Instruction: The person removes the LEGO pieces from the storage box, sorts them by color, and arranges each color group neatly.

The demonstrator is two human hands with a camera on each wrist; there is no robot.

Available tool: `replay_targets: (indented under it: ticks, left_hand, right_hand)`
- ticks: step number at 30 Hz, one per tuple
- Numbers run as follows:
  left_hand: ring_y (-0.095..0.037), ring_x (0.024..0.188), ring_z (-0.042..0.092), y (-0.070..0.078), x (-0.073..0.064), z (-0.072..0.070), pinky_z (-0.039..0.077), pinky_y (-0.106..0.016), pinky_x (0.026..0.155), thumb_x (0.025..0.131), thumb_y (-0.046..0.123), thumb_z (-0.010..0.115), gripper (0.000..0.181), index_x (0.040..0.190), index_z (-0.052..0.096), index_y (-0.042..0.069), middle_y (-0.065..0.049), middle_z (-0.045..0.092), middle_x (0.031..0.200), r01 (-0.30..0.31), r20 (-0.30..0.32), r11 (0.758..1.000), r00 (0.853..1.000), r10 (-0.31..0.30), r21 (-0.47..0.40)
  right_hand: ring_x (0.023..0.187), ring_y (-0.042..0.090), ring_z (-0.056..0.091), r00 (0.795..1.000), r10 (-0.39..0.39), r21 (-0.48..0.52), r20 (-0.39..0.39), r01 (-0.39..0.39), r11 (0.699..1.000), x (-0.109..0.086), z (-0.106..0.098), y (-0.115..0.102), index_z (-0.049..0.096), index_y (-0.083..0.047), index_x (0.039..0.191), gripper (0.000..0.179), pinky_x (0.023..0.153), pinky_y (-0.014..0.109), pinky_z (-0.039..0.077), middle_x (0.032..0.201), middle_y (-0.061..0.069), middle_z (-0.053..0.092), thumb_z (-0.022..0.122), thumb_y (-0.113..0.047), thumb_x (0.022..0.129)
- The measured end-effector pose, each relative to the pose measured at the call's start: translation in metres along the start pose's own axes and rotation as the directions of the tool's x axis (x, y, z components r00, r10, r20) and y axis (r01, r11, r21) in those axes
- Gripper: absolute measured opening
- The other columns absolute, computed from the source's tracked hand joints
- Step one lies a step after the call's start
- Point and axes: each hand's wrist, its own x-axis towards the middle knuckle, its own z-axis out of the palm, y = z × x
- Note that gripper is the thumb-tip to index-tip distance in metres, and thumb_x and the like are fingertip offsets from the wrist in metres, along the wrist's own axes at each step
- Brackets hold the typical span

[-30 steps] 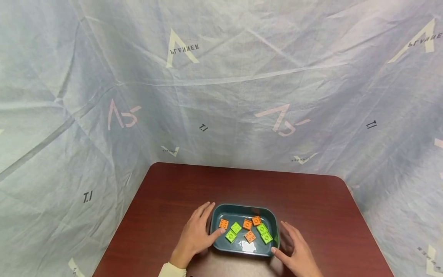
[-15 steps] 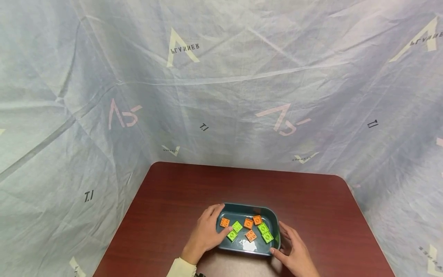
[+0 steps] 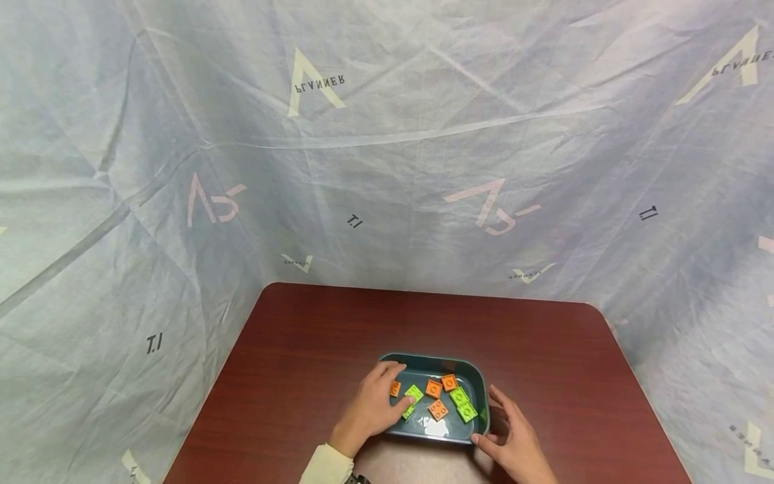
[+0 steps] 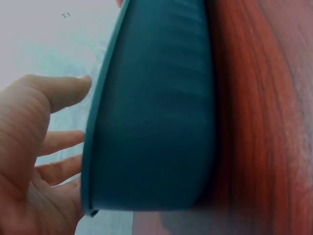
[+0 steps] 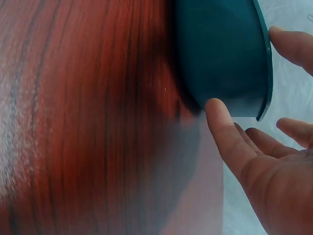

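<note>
A dark teal tray [image 3: 432,440] holds several toy building bricks. My left hand [image 3: 376,400] reaches over its left end, fingers loosely bent, thumb by a green brick [image 3: 414,392] and partly covering another. An orange brick [image 3: 396,388] peeks out beside its fingers. The left wrist view shows that hand [image 4: 32,142] above the tray's rim, no brick visible in it. At the tray's right end, my right hand [image 3: 512,433] has its thumb on the near corner and its fingers along the side. In the right wrist view its outstretched fingers touch the tray wall [image 5: 222,54].
Toward the tray's middle lie more orange bricks [image 3: 438,409]; two green bricks [image 3: 462,405] are near the right wall. The tray stands near the front of a dark red wooden table [image 3: 320,329]. Behind and beside it hangs a pale printed sheet [image 3: 393,188].
My left hand has moved right, from the tray's left edge to over its inside, now covering part of the left bricks. The tray shifted slightly right at first. My right hand has barely moved.
</note>
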Motion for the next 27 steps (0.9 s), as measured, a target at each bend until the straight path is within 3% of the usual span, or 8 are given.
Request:
replay_targets:
  ticks: [13, 27]
  left_hand:
    - [-0.024, 0.126, 0.064, 0.005, 0.014, 0.015, 0.057, -0.045, 0.103, 0.092, 0.038, 0.082, 0.059, 0.142, 0.065, 0.012, -0.006, 0.065, 0.138, 0.009, 0.082, 1.0, 0.997, -0.01, 0.015]
    - [-0.026, 0.12, 0.067, 0.008, 0.032, 0.028, 0.059, -0.044, 0.097, 0.089, 0.03, 0.087, 0.053, 0.136, 0.07, 0.01, -0.008, 0.069, 0.132, 0.093, 0.165, 0.996, 0.982, -0.093, 0.008]
  right_hand:
    - [0.124, 0.038, 0.066, 0.999, 0.034, 0.008, 0.004, -0.034, 0.999, 0.0, 0.003, 0.004, 0.046, -0.011, 0.158, 0.101, 0.076, 0.023, 0.062, 0.149, 0.023, 0.057, 0.098, -0.012, 0.071]
    - [0.121, 0.038, 0.069, 0.997, 0.065, 0.085, 0.03, -0.067, 0.994, -0.001, 0.006, 0.004, 0.045, -0.006, 0.158, 0.1, 0.077, 0.024, 0.062, 0.148, 0.028, 0.057, 0.096, -0.006, 0.072]
